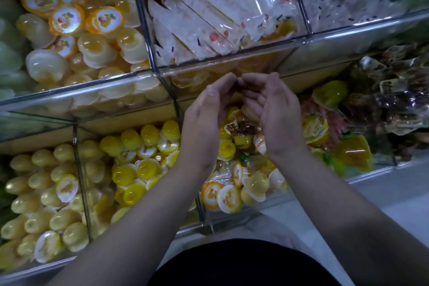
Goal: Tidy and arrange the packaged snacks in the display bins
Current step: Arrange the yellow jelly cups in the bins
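Observation:
My left hand [204, 118] and my right hand [276, 114] are cupped together, fingertips touching, over the lower middle bin [206, 216]. Between the palms sit small snack packs [236, 123]: yellow jelly cups and a brown-labelled wrapper. Both hands press in on this cluster from either side. Below them the bin holds mixed jelly cups [229, 195], some yellow, some with orange-rimmed lids. What lies under the palms is hidden.
Clear dividers [151, 53] separate the bins. Orange-lidded jelly cups [67, 18] fill the upper left, clear wrapped sticks [209, 23] the upper middle. Pale yellow cups [41, 193] and bright yellow cups [139, 160] lie lower left. Dark wrapped snacks [390, 100] are at right.

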A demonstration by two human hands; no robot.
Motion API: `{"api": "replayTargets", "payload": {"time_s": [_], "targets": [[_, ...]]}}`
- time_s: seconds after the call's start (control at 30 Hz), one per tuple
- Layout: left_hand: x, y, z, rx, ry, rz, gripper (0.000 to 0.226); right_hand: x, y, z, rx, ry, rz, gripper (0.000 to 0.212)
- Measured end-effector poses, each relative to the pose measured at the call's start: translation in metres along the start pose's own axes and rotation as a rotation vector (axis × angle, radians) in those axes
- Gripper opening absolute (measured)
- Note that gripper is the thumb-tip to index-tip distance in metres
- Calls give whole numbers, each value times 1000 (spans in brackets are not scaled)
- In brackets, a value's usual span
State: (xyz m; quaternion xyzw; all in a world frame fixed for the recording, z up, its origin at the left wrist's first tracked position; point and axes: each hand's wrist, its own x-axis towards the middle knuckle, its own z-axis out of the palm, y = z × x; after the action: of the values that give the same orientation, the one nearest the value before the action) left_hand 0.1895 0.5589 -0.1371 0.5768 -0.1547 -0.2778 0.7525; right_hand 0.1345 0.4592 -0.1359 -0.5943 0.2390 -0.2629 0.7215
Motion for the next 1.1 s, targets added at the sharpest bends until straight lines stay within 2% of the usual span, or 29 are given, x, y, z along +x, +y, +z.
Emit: {"api": "replayTargets", "payload": {"time_s": [0.1, 0.33, 0.43, 0.53, 0.77, 0.87, 0.97, 1.1], "targets": [[3, -15, 7, 25, 33, -53, 48, 2, 12, -15, -44, -12, 44, 36], [7, -52, 12, 127, 139, -133, 44, 10, 47, -46, -191, -46, 122, 43], [5, -69, 9, 201, 202, -223, 41, 11, 64, -56, -291, -98, 266, 42], [0, -87, 4, 328, 237, -337, 42, 11, 85, -65, -514, -212, 418, 39], [-8, -118, -6, 469, 177, -632, 34, 12, 115, -74, -784, -430, 674, 42], [-10, -125, -4, 516, 137, -702, 39, 15, 122, -68, -802, -473, 700, 51], [-10, -129, 0, 538, 115, -715, 24, 15, 130, -57, -795, -505, 723, 50], [-8, -132, -4, 481, 84, -729, 22, 9, 139, -54, -638, -457, 810, 41]]}}
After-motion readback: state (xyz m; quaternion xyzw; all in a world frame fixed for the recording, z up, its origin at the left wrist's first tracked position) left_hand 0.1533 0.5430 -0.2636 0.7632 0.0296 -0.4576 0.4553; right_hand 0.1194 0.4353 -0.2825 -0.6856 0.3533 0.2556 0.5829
